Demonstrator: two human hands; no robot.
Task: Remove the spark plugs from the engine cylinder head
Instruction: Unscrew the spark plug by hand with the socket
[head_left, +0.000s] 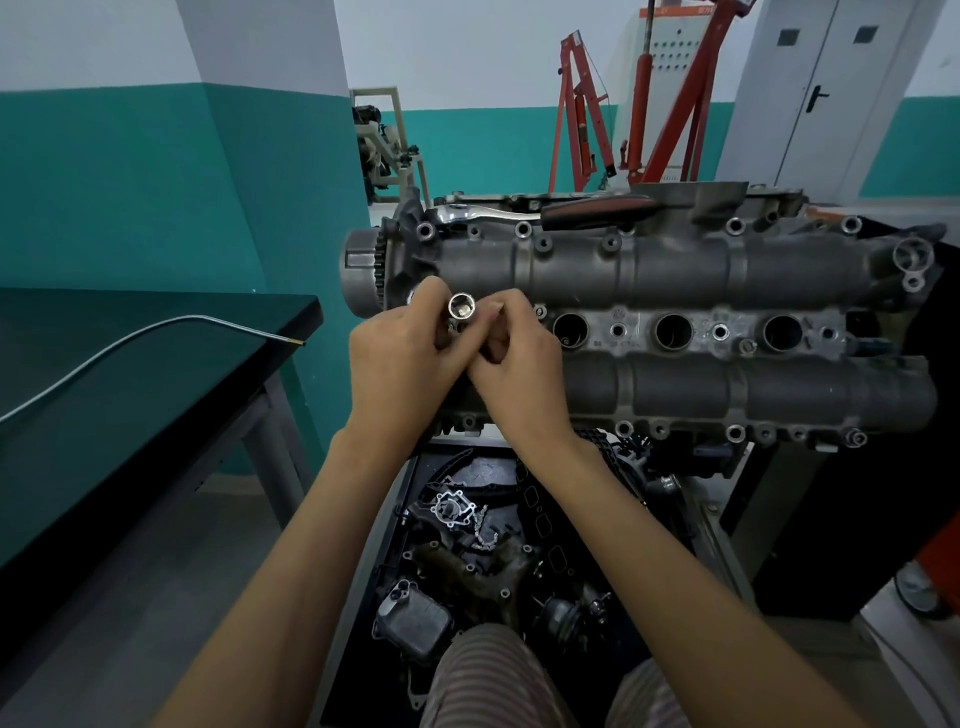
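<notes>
Nearest the camera, below the cylinder head (675, 270), loose engine parts (467, 545) are heaped in a dark tray. Above them, at the near-left end of the cylinder head, a deep socket (461, 306) is held upright with its open mouth towards the camera; the left hand (400, 358) is curled round its barrel, and the right hand (514, 364) is pinched against its side with curled fingers. No spark plug can be seen plainly (something pale sits inside the socket mouth, too small to identify). To the right of the hands, along the middle of the cylinder head, three plug wells (674, 331) stand open and dark; whether plugs remain at their bottoms cannot be told. On the far edge of the cylinder head a ratchet handle (545, 212) is laid loose. A slip is judged the main risk: were the socket released over a well or over the tray, it, or whatever it holds, could be dropped and lost among the parts.
</notes>
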